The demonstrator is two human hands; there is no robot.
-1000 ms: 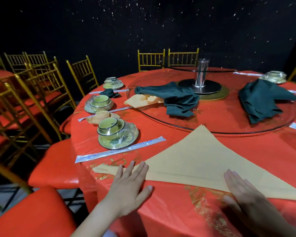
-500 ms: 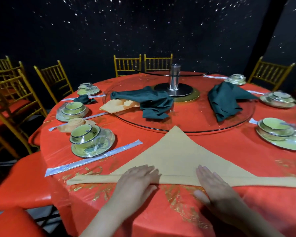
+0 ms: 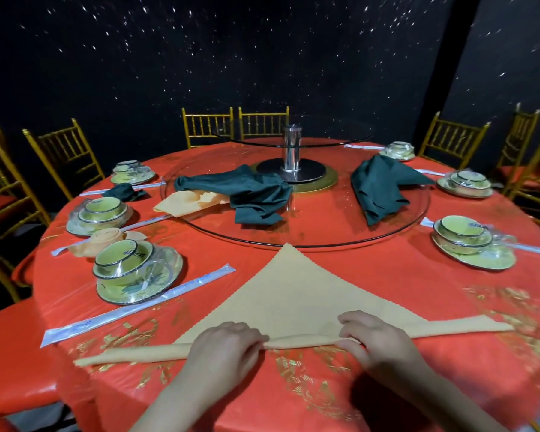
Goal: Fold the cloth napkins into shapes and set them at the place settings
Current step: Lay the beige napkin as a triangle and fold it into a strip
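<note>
At the near edge of the round, red-clothed counter [image 3: 371,275], as seen from the head view, a tan napkin [image 3: 293,300] is being held down as a flat triangle. Its tip is pointing away toward the glass turntable [image 3: 325,235] and is nearly touching that rim. The napkin's long near edge is lying rolled into a narrow band stretching left to right across the counter. This band is being gripped by the left hand [image 3: 222,347], whose fingers [image 3: 247,333] are curled over the roll and pinching it. It is also being gripped by the right hand [image 3: 378,341], whose fingers [image 3: 353,325] are bent over the same roll. A short stretch of rolled cloth is being left uncovered between the two hands.

Further left, a wrapped bowl set [image 3: 128,269] is being flanked by wrapped chopsticks [image 3: 138,307] on its near side and by a rolled peach napkin [image 3: 106,241] just behind it. On the turntable, a left green napkin [image 3: 250,198] is lying crumpled, touching a loose peach napkin [image 3: 181,204], and a right green napkin [image 3: 378,188] is lying well apart from them.
</note>
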